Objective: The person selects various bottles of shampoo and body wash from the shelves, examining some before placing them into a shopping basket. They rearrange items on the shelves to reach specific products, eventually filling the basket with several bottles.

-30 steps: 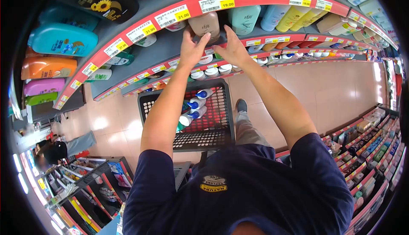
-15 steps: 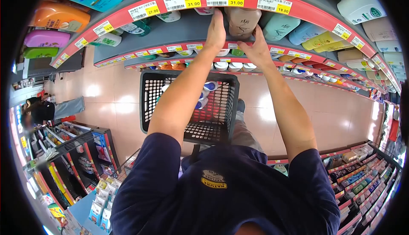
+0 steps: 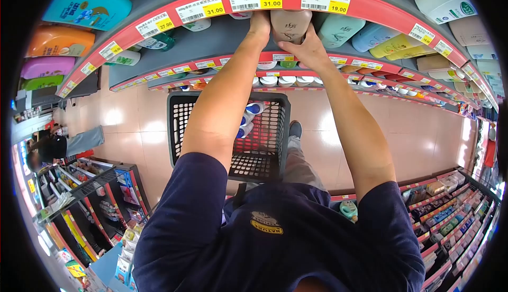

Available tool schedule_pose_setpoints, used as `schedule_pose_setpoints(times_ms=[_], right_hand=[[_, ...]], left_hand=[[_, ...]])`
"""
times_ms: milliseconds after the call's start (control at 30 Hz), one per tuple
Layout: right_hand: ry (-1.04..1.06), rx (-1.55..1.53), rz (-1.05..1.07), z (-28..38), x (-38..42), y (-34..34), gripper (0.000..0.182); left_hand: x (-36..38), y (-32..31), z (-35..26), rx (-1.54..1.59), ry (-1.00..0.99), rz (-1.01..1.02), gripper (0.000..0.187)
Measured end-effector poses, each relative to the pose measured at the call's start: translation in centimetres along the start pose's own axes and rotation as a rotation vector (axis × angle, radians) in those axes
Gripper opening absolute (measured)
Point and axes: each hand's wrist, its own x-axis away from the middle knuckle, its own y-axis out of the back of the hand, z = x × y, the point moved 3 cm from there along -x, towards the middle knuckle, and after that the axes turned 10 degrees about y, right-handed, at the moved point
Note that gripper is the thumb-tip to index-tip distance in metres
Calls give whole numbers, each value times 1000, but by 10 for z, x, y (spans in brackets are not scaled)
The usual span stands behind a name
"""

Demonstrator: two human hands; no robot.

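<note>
A brownish bottle point(image 3: 290, 26) stands on the shelf under the red price strip point(image 3: 211, 7), between my two hands. My right hand point(image 3: 308, 48) is at its right side, thumb across its lower front and fingers wrapped round it. Along the bottle's left side is my left hand point(image 3: 259, 26), its fingertips hidden under the price strip, so its hold cannot be made out. A pale green bottle point(image 3: 338, 30) is just right of my right hand.
Below the shelf, a black basket point(image 3: 283, 133) holds several white bottles with blue caps point(image 3: 248, 120). More bottles line the curved shelves left and right. Another person point(image 3: 50, 146) is at the far left. Display racks point(image 3: 450, 223) stand at the lower right.
The view has shifted slightly, so shelf and basket appear further left. My right hand's thumb now lies across the bottle's lower front, and both hands are closer to it.
</note>
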Motion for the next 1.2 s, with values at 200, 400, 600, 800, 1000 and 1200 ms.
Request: schedule_pose_setpoints(times_ms=[200,400,600,800,1000,1200], right_hand=[[275,71,-98,-34,-14,-8,90],[-96,27,-12,5,4,0,83],[359,282,-303,0,57,-17,76],[-30,40,-109,-5,202,-69,67],[-136,37,189,-19,325,-116,64],[-191,107,229,10,340,-128,62]], left_hand=[[-6,-3,5,-14,0,0,56],[-27,11,17,31,-72,76,70],[100,72,-9,-327,-334,-158,58],[223,233,86,-854,-254,-366,35],[281,283,169,-1447,-366,-187,47],[267,264,202,-1917,-417,-32,44]])
